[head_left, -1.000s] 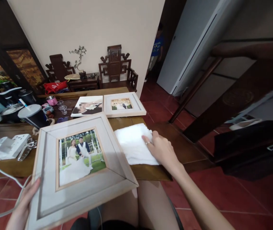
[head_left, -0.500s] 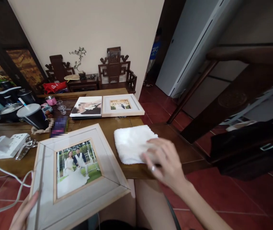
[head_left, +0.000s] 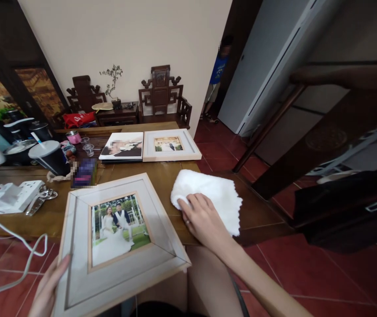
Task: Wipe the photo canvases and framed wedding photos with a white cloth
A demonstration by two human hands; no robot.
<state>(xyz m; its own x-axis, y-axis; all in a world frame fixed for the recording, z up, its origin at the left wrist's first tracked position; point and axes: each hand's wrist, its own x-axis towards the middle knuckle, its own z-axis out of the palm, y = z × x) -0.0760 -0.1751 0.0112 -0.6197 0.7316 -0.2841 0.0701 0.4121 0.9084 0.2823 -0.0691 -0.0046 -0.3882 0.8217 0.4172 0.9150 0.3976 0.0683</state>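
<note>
My left hand (head_left: 48,288) grips the lower left corner of a large white picture frame (head_left: 119,242) with a wedding photo, holding it tilted over my lap and the front edge of the wooden table (head_left: 162,176). My right hand (head_left: 201,218) rests on a white cloth (head_left: 218,196) at the table's right front corner, fingers curled over the cloth's near edge. The cloth looks bunched and lifted under the fingers.
A smaller white frame (head_left: 170,145) and a photo print (head_left: 122,146) lie at the table's far side. A cup with a straw (head_left: 48,156), a phone (head_left: 84,172), a power strip (head_left: 13,196) with cables sit at left. A person (head_left: 216,79) stands in the far doorway.
My right hand left the flat cloth, swung back and now takes hold of its left edge, which has bunched and shifted right. The big frame shifted slightly right in my left hand.
</note>
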